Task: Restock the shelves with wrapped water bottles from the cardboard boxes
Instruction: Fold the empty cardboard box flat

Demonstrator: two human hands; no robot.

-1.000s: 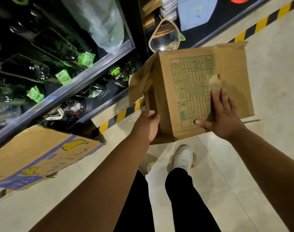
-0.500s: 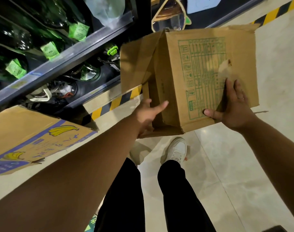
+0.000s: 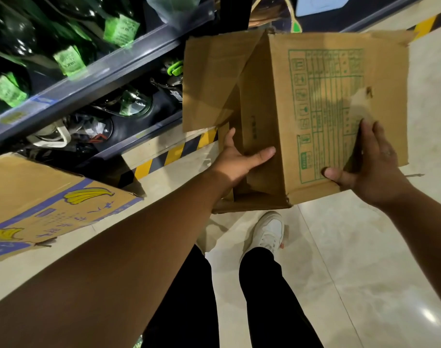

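Observation:
I hold a brown cardboard box (image 3: 325, 101) with green print in the air beside the shelves, its open end turned toward them and its flaps loose. My left hand (image 3: 239, 159) presses straight fingers against the box's plain side panel. My right hand (image 3: 372, 169) lies flat on the printed face, thumb along its lower edge. The inside of the box is hidden. Wrapped dark bottles with green labels (image 3: 69, 60) lie on the upper shelf (image 3: 101, 79), and more wrapped bottles (image 3: 131, 104) sit on the shelf below.
A second cardboard box with banana print (image 3: 51, 197) stands on the floor at the left, against the shelf base. A yellow-black hazard stripe (image 3: 174, 153) runs along the floor edge. My legs and a white shoe (image 3: 269, 229) are below the box on pale tiles.
The box has come closer and now fills more of the view. My left hand moved from the bottom corner to lie flat on the side panel. My right hand stays on the printed face.

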